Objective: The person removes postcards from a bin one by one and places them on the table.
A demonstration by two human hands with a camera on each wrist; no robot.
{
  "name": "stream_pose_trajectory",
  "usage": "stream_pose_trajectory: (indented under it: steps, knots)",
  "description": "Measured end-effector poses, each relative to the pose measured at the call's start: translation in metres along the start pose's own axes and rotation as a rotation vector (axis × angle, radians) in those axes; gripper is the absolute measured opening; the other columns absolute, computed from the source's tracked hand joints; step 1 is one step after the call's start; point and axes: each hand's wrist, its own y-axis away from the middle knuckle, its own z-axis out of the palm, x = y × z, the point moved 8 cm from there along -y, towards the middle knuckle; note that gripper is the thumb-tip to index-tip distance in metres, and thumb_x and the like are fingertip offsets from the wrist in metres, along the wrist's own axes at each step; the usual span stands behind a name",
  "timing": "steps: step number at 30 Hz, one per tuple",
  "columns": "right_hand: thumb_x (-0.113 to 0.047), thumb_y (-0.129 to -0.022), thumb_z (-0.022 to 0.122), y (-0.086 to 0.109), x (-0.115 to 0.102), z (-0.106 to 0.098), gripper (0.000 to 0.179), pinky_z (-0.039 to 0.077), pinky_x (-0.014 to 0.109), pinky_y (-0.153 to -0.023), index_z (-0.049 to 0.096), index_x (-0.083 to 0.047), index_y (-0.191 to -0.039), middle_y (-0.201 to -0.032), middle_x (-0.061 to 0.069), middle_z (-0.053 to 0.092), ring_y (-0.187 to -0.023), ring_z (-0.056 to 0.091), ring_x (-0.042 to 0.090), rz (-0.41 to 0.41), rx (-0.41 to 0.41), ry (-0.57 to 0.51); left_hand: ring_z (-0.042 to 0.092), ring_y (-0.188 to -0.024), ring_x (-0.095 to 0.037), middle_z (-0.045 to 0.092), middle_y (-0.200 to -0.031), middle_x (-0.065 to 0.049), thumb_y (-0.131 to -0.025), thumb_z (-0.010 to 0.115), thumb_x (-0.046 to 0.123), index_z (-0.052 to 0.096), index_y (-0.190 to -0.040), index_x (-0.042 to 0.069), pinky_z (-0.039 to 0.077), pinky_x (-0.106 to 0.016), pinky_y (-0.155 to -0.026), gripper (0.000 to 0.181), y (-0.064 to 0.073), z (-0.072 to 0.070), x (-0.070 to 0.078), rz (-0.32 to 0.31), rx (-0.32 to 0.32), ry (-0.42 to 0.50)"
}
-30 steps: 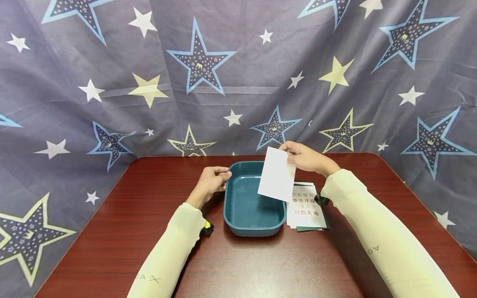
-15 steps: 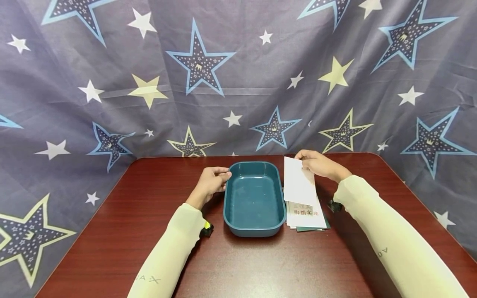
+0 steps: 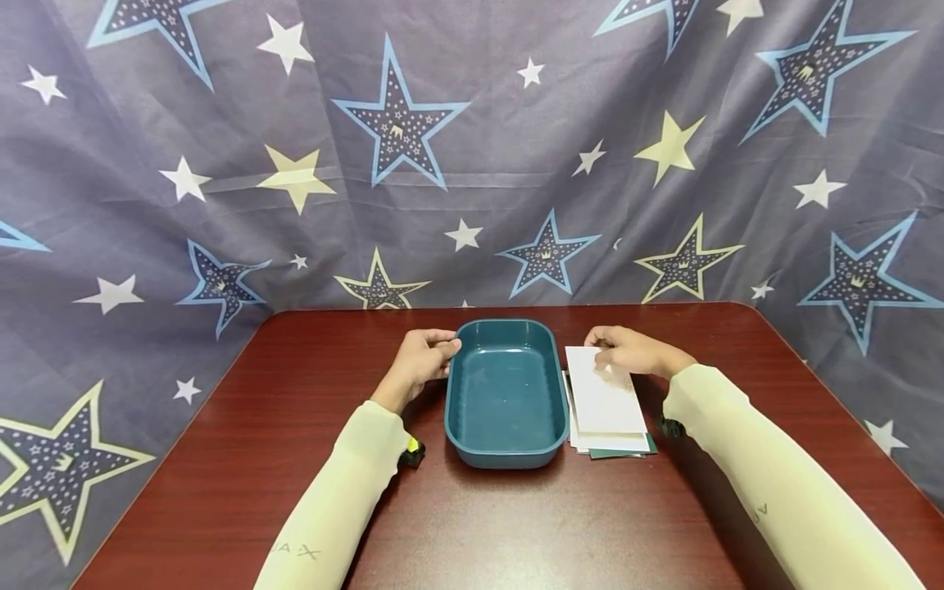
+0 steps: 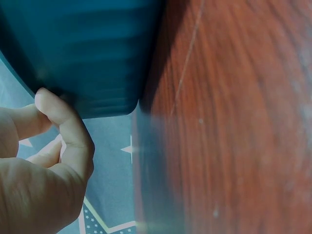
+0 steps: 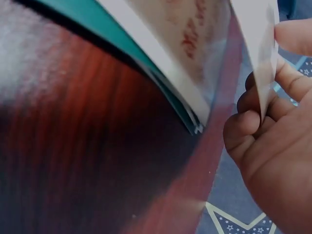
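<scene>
A deep teal plastic basin (image 3: 505, 410) with rounded corners stands mid-table. My left hand (image 3: 419, 365) pinches its left rim near the far corner; in the left wrist view, fingertips (image 4: 45, 100) meet the edge of the teal wall. On the right, my right hand (image 3: 627, 351) holds a white card (image 3: 603, 393) by its far end, thumb on top. The card lies low over a stack of cards (image 3: 623, 447), white with a dark green one showing beneath. Red characters show on the stack's top card (image 5: 190, 41) in the right wrist view, under the held card.
The reddish-brown wooden table (image 3: 487, 524) has its far edge against a grey curtain (image 3: 472, 147) printed with stars. The card stack sits close along the basin's right side.
My right hand has carried the white card from above the basin to the right and lowered it over the stack, covering the printed characters. My left hand stays at the basin's rim.
</scene>
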Motion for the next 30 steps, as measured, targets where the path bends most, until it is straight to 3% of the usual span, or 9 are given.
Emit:
stream_pose_trajectory:
  steps: [8, 15, 23, 27, 30]
  knots:
    - [-0.005, -0.081, 0.071, 0.002, 0.006, 0.011, 0.030, 0.045, 0.038, -0.085, 0.061, -0.001, -0.109, -0.100, 0.008, 0.065, -0.091, 0.056, 0.022, 0.030, -0.045, 0.142, 0.058, -0.068, -0.013, 0.065, -0.104, -0.012, -0.100, 0.067, 0.011, 0.064, -0.133, 0.000, 0.055, -0.024, -0.059, 0.035, 0.002, 0.003, 0.002, -0.006, -0.006, 0.012]
    - [-0.011, -0.074, 0.079, 0.005, -0.001, 0.011, 0.040, 0.043, 0.046, -0.088, 0.063, -0.004, -0.110, -0.105, 0.009, 0.061, -0.101, 0.050, 0.030, 0.012, -0.012, 0.323, 0.057, -0.067, -0.012, 0.065, -0.103, -0.013, -0.100, 0.067, 0.010, 0.064, -0.132, -0.001, 0.055, -0.024, -0.059, 0.034, 0.001, 0.003, 0.002, -0.003, -0.004, 0.015]
    - [-0.008, -0.066, 0.083, 0.005, -0.011, 0.012, 0.049, 0.034, 0.046, -0.081, 0.061, -0.009, -0.110, -0.104, 0.008, 0.058, -0.099, 0.044, 0.029, -0.035, 0.041, 0.342, 0.057, -0.067, -0.012, 0.065, -0.101, -0.011, -0.100, 0.067, 0.010, 0.063, -0.134, 0.000, 0.055, -0.023, -0.058, 0.036, 0.002, 0.004, 0.003, 0.004, -0.002, 0.026]
    - [-0.007, -0.072, 0.075, 0.004, -0.017, 0.012, 0.043, 0.035, 0.046, -0.081, 0.063, -0.008, -0.113, -0.104, 0.008, 0.057, -0.098, 0.045, 0.028, -0.092, 0.100, 0.385, 0.056, -0.064, -0.012, 0.064, -0.099, -0.012, -0.100, 0.068, 0.008, 0.060, -0.140, 0.004, 0.053, -0.023, -0.055, 0.041, 0.003, 0.005, 0.005, 0.026, -0.009, 0.031]
    - [-0.008, -0.081, 0.071, 0.005, -0.028, 0.008, 0.040, 0.040, 0.050, -0.089, 0.062, -0.006, -0.120, -0.111, 0.013, 0.059, -0.103, 0.048, 0.030, -0.139, 0.171, 0.398, 0.056, -0.063, -0.013, 0.063, -0.097, -0.012, -0.100, 0.068, 0.008, 0.061, -0.140, 0.006, 0.053, -0.023, -0.055, 0.041, 0.003, 0.004, 0.007, 0.054, -0.013, 0.007]
